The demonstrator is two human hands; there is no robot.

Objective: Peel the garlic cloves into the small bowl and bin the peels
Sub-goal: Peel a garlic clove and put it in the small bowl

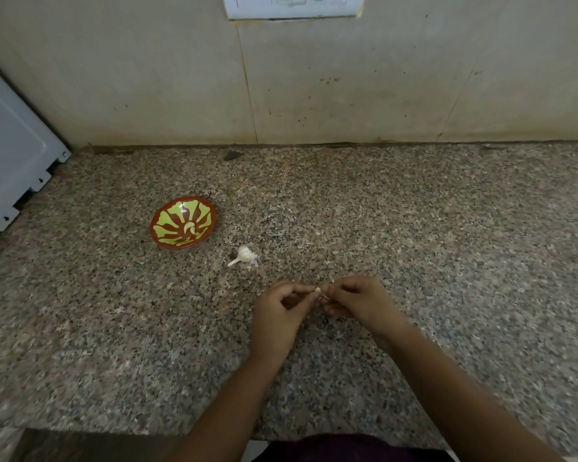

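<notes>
Over the middle of the speckled granite counter, my left hand (282, 310) and my right hand (357, 298) meet fingertip to fingertip and together pinch a small pale garlic clove (318, 290). A thin strip of peel hangs just under the clove. A partial garlic bulb (244, 255) with its stem lies on the counter beyond my left hand. The small bowl (167, 221), red-brown with a yellow-green leaf pattern, sits further left and holds peeled cloves (189, 227) at its centre.
A white appliance (10, 155) stands at the far left against the tiled wall. A switch plate (294, 5) is mounted high on the wall. The counter's front edge (114, 195) runs close to my body. No bin is in view.
</notes>
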